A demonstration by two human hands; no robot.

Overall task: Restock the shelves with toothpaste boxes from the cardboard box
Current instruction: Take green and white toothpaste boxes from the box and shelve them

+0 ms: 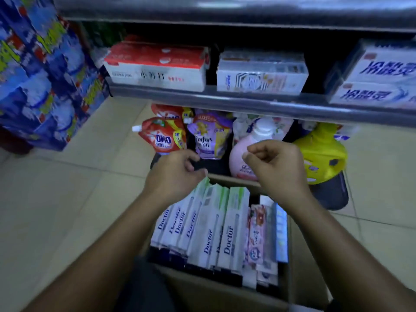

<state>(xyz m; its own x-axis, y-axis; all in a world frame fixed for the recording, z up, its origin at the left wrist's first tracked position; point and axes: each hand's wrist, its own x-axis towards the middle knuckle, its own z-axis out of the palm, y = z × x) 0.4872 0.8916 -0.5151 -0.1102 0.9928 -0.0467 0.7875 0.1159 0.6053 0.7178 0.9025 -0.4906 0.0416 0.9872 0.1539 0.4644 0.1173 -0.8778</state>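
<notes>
toothpaste boxes (pixel 216 224) lie beneath left hand (pixel 175 172) and right hand (pixel 276 163).

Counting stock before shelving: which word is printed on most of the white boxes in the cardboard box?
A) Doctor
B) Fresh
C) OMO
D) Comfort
A: the white boxes standing in the cardboard box each carry "Doctor" along their length, with a single pink box to their right.
</notes>
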